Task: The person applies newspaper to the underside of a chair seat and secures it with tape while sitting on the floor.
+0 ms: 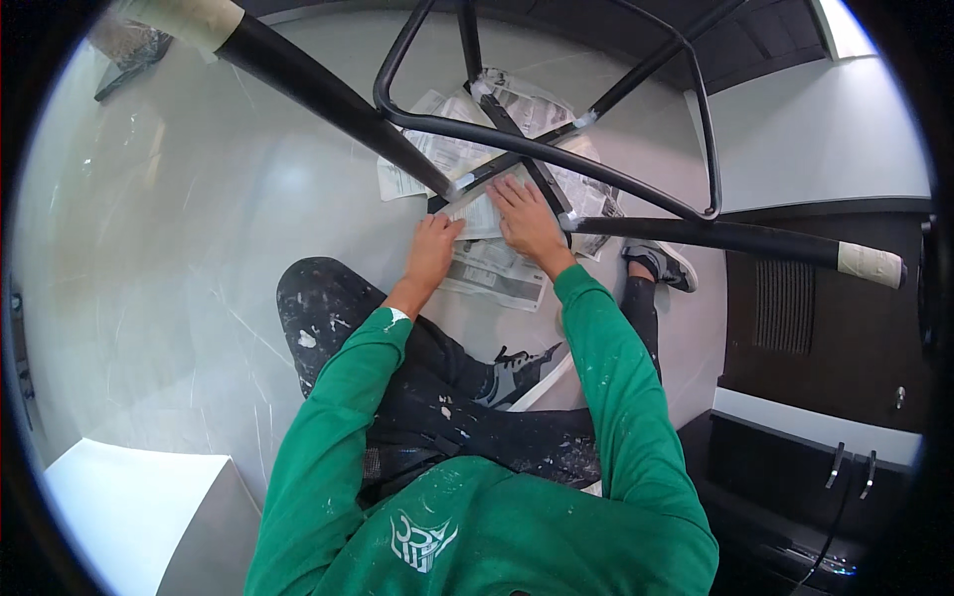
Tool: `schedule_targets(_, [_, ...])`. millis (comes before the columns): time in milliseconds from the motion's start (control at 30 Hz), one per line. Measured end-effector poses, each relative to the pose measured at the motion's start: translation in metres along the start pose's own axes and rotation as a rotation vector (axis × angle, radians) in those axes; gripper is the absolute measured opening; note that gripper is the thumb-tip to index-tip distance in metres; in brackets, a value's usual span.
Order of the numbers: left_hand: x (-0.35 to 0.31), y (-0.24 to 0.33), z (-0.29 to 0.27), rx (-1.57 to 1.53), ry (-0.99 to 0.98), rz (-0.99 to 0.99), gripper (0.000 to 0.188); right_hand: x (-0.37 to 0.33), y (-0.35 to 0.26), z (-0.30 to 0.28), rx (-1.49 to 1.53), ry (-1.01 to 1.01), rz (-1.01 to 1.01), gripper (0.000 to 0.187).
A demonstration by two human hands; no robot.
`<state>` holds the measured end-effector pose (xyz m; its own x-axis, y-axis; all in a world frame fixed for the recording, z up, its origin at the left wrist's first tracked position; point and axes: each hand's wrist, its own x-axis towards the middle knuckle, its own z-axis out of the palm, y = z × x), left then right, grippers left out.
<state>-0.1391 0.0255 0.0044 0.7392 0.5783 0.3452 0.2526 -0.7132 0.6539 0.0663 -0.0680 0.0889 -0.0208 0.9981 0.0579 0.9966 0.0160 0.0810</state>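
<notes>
An upturned black metal stool frame (556, 157) rests on the floor, its legs pointing up and outward. Sheets of newspaper (505, 283) are spread under and around it. My left hand (431, 250) is at the near left edge of a newspaper piece within the frame, fingers curled on that edge. My right hand (530, 221) lies on the same piece with its fingers stretched out, close to where the frame's bars cross. Pale tape or coating shows at the leg joints. Cream tape wraps the leg end at right (868, 263) and another at upper left (189, 20).
My bent knee (323, 308) and shoe (661, 265) flank the newspaper on the grey floor (199, 248). Dark cabinets (815, 338) line the right side. A white box-like surface (129, 507) stands at lower left, and a bag-like item (129, 55) lies at upper left.
</notes>
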Motion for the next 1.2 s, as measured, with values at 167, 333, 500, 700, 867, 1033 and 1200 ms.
schedule_targets(167, [0.0,0.002,-0.004,-0.027,-0.01,0.002,0.036,-0.008,0.0,0.006,0.0,-0.075,0.049,0.064])
schedule_targets(333, [0.0,0.0,-0.008,-0.018,-0.046,0.001,0.035,-0.009,-0.001,0.012,0.004,-0.026,0.027,0.06])
schedule_targets(500, [0.001,0.007,-0.017,-0.069,-0.075,-0.037,0.036,-0.013,-0.002,0.016,-0.036,-0.067,0.048,0.06])
schedule_targets(700, [-0.003,0.018,-0.027,-0.15,0.021,-0.287,0.041,-0.019,0.0,0.022,0.004,-0.063,0.08,0.068])
schedule_targets(867, [-0.011,0.017,-0.038,-0.056,0.007,-0.348,0.039,-0.016,0.003,0.02,0.071,-0.065,0.069,0.072])
schedule_targets(1033, [-0.002,0.009,-0.033,0.121,-0.086,-0.231,0.026,-0.017,0.005,0.019,0.109,-0.043,0.061,0.07])
schedule_targets(1200, [0.005,-0.007,-0.033,0.378,-0.515,-0.374,0.028,-0.01,0.01,0.015,0.236,-0.059,0.078,0.069])
